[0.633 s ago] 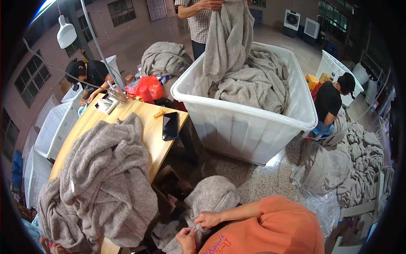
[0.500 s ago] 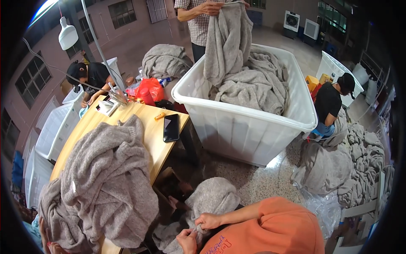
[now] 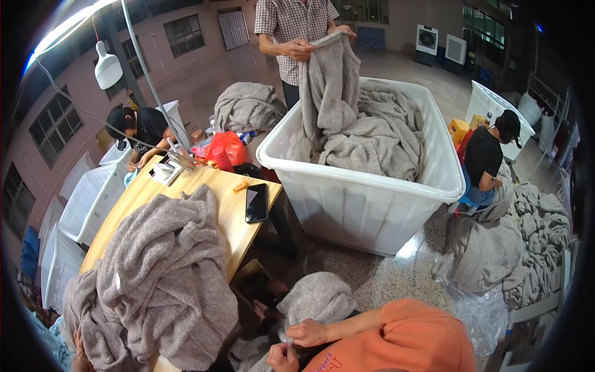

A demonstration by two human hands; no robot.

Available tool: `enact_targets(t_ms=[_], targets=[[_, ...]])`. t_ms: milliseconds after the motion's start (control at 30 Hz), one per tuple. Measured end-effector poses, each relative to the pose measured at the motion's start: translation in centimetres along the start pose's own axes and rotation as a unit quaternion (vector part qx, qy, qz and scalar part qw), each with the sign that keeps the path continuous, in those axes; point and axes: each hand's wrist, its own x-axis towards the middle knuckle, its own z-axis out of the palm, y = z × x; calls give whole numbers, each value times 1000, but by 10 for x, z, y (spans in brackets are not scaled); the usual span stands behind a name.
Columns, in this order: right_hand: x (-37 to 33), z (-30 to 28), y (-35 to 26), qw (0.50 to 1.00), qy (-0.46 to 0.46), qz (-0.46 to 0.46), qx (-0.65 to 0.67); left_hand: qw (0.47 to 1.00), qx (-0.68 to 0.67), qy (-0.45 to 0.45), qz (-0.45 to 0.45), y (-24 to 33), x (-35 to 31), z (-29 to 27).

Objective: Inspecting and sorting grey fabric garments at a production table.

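My right hand (image 3: 308, 333) is closed in a pinch on a grey knit garment (image 3: 319, 297) heaped by my lap. Just below and left of it, my left hand (image 3: 282, 358) is also closed, its fingertips against the same cloth. Little space separates the two hands, and a small bit of fabric shows between them. My right arm comes out of an orange sleeve (image 3: 409, 319). Lower folds of the garment fall into shadow left of my hands.
A wooden table (image 3: 238, 239) holds piled grey knitwear (image 3: 167, 273) and a black phone (image 3: 256, 203). Beyond stands a white bin (image 3: 365, 214) of knitwear, where a standing person lifts a garment (image 3: 331, 80). Seated workers (image 3: 145, 127) (image 3: 486, 155) flank it; more knitwear (image 3: 480, 248) lies right.
The whole view has shifted, so things sit lower in the picture. The standing person's hands and lifted garment have come down. My hands stay close together at the cloth.
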Motion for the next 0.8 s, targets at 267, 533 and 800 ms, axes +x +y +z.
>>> enact_targets(t_ms=[267,533,800], targets=[[-13,-23,35,923,-380,-31,42,968,30,-246,-49,-40,-21,-4],[-22,-56,64,934,-170,240,-202,944,211,-82,-240,-32,-31,-55],[-50,-49,78,945,-112,260,-161,932,336,38,-132,-74,-79,-31]])
